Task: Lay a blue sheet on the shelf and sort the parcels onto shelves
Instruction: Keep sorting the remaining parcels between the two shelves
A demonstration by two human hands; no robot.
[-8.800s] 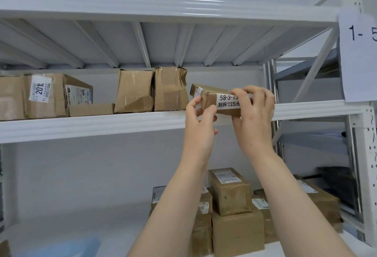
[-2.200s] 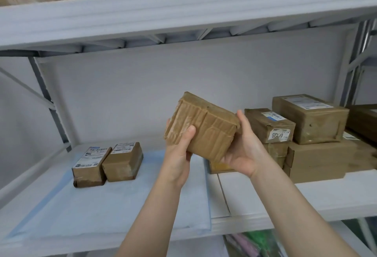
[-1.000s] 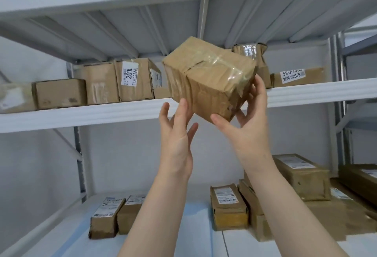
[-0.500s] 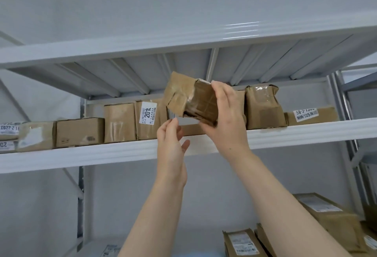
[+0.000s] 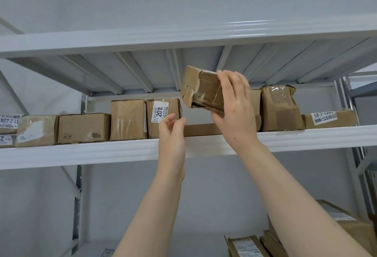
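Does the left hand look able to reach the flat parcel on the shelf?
Probably yes: the left hand is empty, just in front of the flat parcel; the held parcel hangs above it.

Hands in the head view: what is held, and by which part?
The right hand grips the taped parcel by its right end; the left hand holds nothing.

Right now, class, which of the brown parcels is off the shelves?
The crumpled, taped parcel gripped by the right hand: tilted in the air, while all the others rest on shelves.
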